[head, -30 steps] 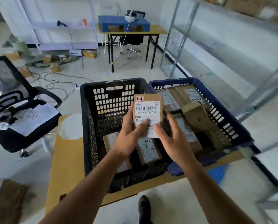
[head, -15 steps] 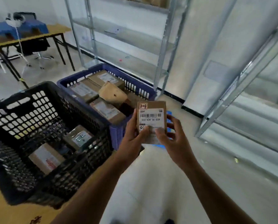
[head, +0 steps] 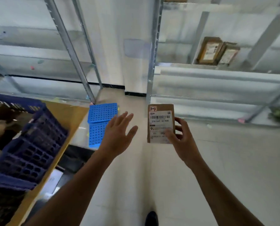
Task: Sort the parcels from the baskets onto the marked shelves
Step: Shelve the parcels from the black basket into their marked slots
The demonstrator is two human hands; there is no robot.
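Sorting is looking partway: two brown cardboard parcels are sitting on the grey metal shelf upper right; dark blue plastic basket lower left is showing brown inside (blurred, probably more parcels); right hand is pinching small brown barcode-labelled cardboard parcel at centre, thumb on label; left hand is hanging free, fingers spread wide; pale floor ahead is lying open; silver shelf upright is standing close above the parcel.
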